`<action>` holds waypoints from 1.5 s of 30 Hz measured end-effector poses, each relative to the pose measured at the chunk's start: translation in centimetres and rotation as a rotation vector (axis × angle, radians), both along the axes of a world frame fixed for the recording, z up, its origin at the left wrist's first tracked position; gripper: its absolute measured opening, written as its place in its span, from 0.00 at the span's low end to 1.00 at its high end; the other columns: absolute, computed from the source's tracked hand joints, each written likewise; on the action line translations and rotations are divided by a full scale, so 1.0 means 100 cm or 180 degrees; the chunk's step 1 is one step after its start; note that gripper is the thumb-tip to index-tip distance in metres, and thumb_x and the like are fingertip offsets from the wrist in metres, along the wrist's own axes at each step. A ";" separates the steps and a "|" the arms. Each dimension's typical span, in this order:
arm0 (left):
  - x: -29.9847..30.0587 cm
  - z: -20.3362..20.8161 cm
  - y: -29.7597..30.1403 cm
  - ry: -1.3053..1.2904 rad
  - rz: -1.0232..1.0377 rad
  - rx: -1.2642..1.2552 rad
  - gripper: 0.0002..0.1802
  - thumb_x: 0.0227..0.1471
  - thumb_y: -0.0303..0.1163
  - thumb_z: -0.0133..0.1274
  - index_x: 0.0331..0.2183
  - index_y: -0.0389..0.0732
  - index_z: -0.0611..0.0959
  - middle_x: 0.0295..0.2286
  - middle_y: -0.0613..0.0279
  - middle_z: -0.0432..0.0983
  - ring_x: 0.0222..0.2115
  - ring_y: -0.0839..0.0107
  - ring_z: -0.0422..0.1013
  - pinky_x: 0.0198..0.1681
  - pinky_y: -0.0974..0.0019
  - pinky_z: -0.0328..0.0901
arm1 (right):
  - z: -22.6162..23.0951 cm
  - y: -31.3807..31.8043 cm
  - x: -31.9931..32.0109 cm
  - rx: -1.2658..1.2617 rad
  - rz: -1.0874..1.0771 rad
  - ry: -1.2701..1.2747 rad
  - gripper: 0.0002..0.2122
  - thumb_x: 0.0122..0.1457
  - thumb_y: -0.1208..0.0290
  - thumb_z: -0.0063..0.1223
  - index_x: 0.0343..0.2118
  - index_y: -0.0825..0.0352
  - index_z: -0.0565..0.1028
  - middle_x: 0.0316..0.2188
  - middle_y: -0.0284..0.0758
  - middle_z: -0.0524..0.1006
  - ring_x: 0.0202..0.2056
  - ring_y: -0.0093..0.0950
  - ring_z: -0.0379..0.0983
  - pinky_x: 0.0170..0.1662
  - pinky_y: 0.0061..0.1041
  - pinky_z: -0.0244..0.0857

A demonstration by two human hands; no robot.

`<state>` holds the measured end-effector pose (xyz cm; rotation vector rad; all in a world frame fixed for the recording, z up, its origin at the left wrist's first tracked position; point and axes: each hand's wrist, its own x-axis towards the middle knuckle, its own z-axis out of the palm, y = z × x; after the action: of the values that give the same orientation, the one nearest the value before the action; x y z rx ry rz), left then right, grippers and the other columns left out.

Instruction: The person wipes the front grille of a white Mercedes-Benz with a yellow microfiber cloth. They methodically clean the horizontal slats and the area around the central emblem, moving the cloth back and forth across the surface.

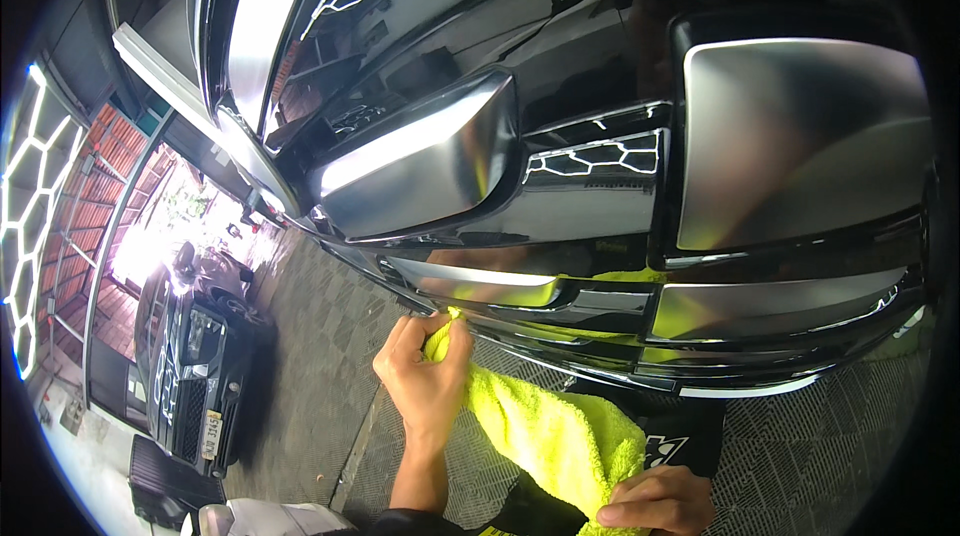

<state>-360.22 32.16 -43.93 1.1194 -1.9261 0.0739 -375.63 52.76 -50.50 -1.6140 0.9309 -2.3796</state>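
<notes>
Left hand (425,371): closed, pinching one corner of the yellow-green cloth (550,426), small tip poking out above the fingers. Right hand (655,501): closed on the other end, nearer and further right. Cloth is slung between the two, twisted, fluffy, just on the near side of the car body.

Main obstruction: glossy black car body (590,201), fills the far side and right. Its lower edge is right by the left hand; can't tell if fingers or cloth touch it. Set in it: slanted silvery panel (430,161) far of the left hand, big squarish silvery panel (800,146) to the right. Both pick up reflections, as does the black around them, some yellow-green in the lower parts.

Dark clothing (700,436) with a white print sits behind the cloth and right hand, partly covered by them. Patterned floor (310,356) runs left and under the car; grid-textured on the right.

Left side: second dark car (190,376), front end toward us, well apart from the hands. Beyond it, blown-out doorway (190,206), reddish wall (115,146), hexagonal lights (35,206) at far left.

Containers: dark ribbed box-like thing (165,481) near left, contents not readable. Pale object (265,518) just right of it, cut off by the frame, kind unclear.
</notes>
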 end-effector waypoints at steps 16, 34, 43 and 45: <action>-0.002 0.004 -0.003 0.0111 -0.0101 0.0209 0.10 0.44 0.26 0.66 0.28 0.29 0.86 0.22 0.57 0.81 0.21 0.76 0.72 0.30 0.68 0.68 | -0.002 0.005 -0.002 -0.0035 -0.0143 0.0237 0.21 0.70 0.65 0.51 0.65 0.44 0.72 0.40 0.36 0.83 0.21 0.25 0.75 0.21 0.25 0.65; -0.002 0.011 -0.001 -0.0070 -0.0194 0.0481 0.08 0.43 0.23 0.63 0.28 0.28 0.85 0.20 0.59 0.79 0.22 0.77 0.74 0.35 0.69 0.72 | -0.004 0.002 -0.004 0.0029 -0.0149 0.0228 0.21 0.71 0.65 0.49 0.67 0.48 0.70 0.40 0.37 0.82 0.22 0.23 0.76 0.20 0.22 0.65; -0.002 0.003 -0.006 -0.0192 -0.0462 -0.0171 0.05 0.46 0.22 0.64 0.29 0.30 0.85 0.20 0.53 0.79 0.18 0.59 0.76 0.62 0.48 0.69 | -0.009 -0.003 0.001 -0.0201 -0.0364 0.0273 0.17 0.69 0.63 0.52 0.59 0.53 0.77 0.39 0.37 0.83 0.22 0.26 0.77 0.21 0.25 0.66; 0.000 0.003 -0.005 -0.0222 -0.0476 -0.0130 0.05 0.47 0.22 0.63 0.29 0.30 0.84 0.20 0.54 0.79 0.18 0.60 0.76 0.63 0.47 0.68 | -0.009 -0.001 0.001 -0.0071 -0.0180 0.0131 0.16 0.69 0.63 0.53 0.58 0.55 0.77 0.38 0.36 0.83 0.22 0.26 0.77 0.21 0.25 0.66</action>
<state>-360.27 31.62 -43.64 0.9540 -2.0555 0.0708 -375.49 52.67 -51.45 -1.6727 0.9735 -2.4107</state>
